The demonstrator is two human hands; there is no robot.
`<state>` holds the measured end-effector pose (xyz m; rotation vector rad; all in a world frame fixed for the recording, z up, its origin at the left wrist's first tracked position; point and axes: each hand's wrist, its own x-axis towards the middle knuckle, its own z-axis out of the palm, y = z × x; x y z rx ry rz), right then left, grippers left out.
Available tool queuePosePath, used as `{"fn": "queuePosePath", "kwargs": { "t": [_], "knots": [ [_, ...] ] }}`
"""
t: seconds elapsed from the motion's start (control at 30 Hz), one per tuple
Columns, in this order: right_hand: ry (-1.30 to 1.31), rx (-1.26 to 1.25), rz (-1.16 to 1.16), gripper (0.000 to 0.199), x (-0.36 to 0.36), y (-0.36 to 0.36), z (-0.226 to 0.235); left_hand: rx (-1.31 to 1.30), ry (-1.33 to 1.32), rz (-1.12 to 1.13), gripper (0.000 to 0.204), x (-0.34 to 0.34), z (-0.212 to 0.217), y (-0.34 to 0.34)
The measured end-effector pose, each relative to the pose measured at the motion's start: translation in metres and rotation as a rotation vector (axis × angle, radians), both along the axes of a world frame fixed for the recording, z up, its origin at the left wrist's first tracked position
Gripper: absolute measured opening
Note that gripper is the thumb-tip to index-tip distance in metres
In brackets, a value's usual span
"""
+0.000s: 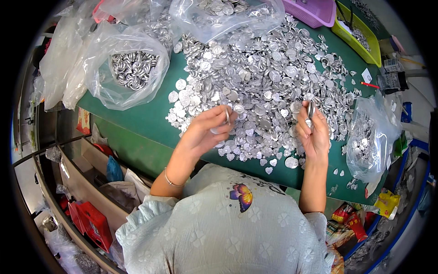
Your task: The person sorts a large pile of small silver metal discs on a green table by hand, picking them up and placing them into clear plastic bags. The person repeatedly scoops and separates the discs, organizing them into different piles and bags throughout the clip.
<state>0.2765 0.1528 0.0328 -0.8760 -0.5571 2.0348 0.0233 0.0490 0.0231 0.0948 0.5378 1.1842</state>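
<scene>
You're likely sorting medals.
Left hand (pile's eight o'clock) and right hand (four) pinch some; next, probably release.

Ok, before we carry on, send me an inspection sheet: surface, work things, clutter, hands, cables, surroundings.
Surface: green tabletop, heaped with loose pieces across the middle.
Work things: pile of silver-coloured metal pieces, many round, some scalloped.
Clutter: clear bag of curved pieces at left; another clear bag at right; purple basket and lime basket at the far right.
Hands: left hand and right hand each pinch silver metal.
Cables: nothing seen.
Surroundings: red package lower left; yellow packet lower right.
</scene>
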Motion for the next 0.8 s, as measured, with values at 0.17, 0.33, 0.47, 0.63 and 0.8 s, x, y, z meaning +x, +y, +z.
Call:
{"fn": "queuePosePath", "kwargs": {
  "t": [0.17,0.33,0.47,0.63,0.8],
  "knots": [
    [0.475,-0.213,0.084,0.029,0.004,-0.009,-0.015,-0.04,-0.359,-0.057,0.016,0.026,-0.013,0.019],
    [0.526,-0.224,0.112,0.025,0.003,-0.013,-0.022,-0.106,-0.299,-0.053,0.026,0.043,-0.005,0.029],
    [0.512,-0.265,0.08,0.023,0.003,-0.014,-0.015,-0.121,-0.201,-0.057,0.043,0.047,-0.004,0.033],
    [0.282,-0.36,-0.11,0.035,-0.012,-0.015,0.014,-0.097,-0.137,-0.076,0.047,0.054,0.005,0.039],
    [0.577,-0.121,0.236,0.039,0.01,-0.007,-0.015,-0.067,-0.013,-0.009,0.043,0.057,0.007,0.043]
  ]
}}
